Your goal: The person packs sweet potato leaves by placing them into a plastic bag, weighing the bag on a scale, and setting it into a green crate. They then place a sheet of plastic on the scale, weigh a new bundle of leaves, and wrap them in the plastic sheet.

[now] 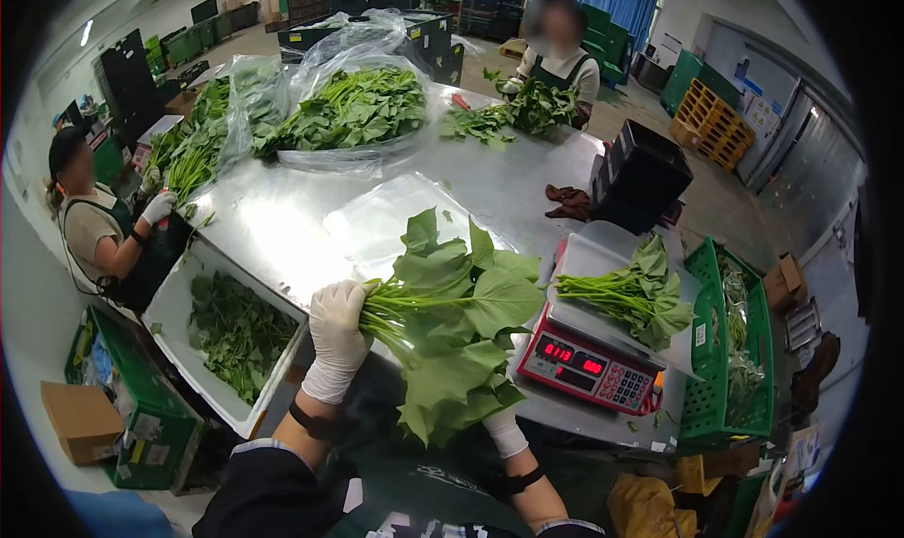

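Note:
My left hand (337,336), in a white glove, is closed round the stems of a bunch of leafy greens (461,317) held over the front edge of the metal table (268,223). The leaves point to the right. My right hand (507,430), also gloved, is below the bunch; its fingers are hidden behind the leaves. A second bunch (636,293) lies on the red scale (589,369), whose display reads 0.113. Behind the held bunch, clear plastic sheets (377,213) lie on the table.
Piled greens in plastic (353,114) lie at the back. A white bin of greens (160,326) stands front left, a green crate (702,350) right, black crates (645,166) behind the scale. One co-worker (104,218) is at the left, another (560,53) across the table.

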